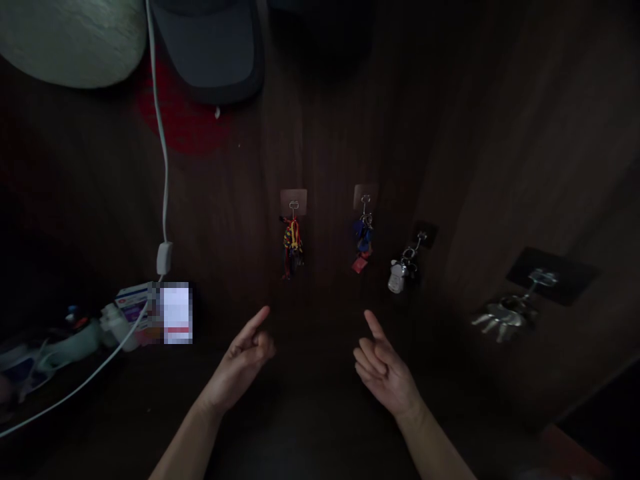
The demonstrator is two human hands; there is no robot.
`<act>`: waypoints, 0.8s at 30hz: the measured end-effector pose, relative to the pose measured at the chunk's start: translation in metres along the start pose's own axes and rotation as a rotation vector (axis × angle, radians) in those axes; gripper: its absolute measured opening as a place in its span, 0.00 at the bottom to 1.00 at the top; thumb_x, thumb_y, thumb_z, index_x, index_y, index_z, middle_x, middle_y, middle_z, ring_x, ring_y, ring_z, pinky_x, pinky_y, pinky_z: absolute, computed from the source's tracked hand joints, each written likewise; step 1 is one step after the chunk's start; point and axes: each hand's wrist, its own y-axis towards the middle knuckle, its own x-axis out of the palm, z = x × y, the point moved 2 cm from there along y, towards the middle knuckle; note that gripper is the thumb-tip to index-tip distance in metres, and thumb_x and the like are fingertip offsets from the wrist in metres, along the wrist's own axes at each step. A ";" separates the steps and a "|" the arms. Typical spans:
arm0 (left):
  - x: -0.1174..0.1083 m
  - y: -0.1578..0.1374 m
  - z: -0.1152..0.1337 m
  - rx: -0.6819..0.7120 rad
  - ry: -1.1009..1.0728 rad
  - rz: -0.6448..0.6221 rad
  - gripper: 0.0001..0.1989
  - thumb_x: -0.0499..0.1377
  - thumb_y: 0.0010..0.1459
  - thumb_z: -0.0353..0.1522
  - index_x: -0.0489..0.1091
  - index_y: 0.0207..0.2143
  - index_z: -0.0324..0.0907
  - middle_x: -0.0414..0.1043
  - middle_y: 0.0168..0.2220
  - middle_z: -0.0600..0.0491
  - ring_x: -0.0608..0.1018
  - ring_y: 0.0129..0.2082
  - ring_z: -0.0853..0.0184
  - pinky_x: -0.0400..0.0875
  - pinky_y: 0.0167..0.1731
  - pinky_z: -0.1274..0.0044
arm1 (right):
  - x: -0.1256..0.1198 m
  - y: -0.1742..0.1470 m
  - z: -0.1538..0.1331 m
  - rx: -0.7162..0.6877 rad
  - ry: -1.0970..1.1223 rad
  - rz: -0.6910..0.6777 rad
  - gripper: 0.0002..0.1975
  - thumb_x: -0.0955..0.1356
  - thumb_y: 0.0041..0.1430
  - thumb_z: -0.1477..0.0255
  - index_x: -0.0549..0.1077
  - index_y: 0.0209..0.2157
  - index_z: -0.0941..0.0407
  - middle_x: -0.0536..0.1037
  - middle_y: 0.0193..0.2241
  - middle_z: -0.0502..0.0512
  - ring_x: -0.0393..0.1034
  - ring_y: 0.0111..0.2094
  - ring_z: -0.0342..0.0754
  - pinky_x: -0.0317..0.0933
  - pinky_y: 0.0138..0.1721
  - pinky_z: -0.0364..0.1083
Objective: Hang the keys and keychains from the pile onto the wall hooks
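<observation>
My left hand (245, 367) is raised before the dark wood panel, index finger stretched out and the other fingers curled in, with nothing visible in it. Mirroring it, my right hand (385, 373) has its index finger extended and the rest folded, also holding nothing visible. Above the left fingertip, keys with a red and yellow braided cord (294, 240) hang from a hook. A bunch with blue and red tags (363, 240) hangs above the right fingertip. Further right are keys with a silver fob (397, 275) and another silver bunch (505, 315). Neither hand visibly touches any keys.
A dark cap (215, 53) and a pale round object (75, 40) are at the upper left. A white cable (163, 147) with an inline switch (164, 258) runs down past a white bottle (120, 327), boxes and a pixelated bright patch.
</observation>
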 end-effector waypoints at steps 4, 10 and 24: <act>0.000 -0.003 0.012 0.012 -0.054 0.059 0.39 0.61 0.48 0.41 0.49 0.61 0.56 0.44 0.22 0.62 0.54 0.22 0.74 0.57 0.31 0.78 | 0.003 -0.002 -0.003 0.005 0.066 0.006 0.31 0.71 0.48 0.68 0.62 0.55 0.42 0.43 0.14 0.39 0.33 0.16 0.38 0.40 0.15 0.36; -0.010 -0.003 0.018 0.038 -0.034 0.134 0.41 0.60 0.48 0.44 0.44 0.62 0.58 0.41 0.21 0.63 0.53 0.21 0.73 0.56 0.30 0.79 | 0.005 -0.001 -0.009 -0.035 0.100 0.070 0.31 0.68 0.52 0.73 0.59 0.57 0.42 0.41 0.15 0.39 0.32 0.16 0.38 0.40 0.15 0.35; -0.018 -0.001 0.012 -0.013 -0.220 0.161 0.38 0.61 0.49 0.29 0.52 0.60 0.56 0.47 0.22 0.63 0.57 0.22 0.76 0.54 0.30 0.79 | 0.009 -0.001 -0.005 0.038 0.014 0.100 0.32 0.67 0.53 0.76 0.56 0.58 0.44 0.43 0.15 0.39 0.33 0.17 0.37 0.38 0.16 0.36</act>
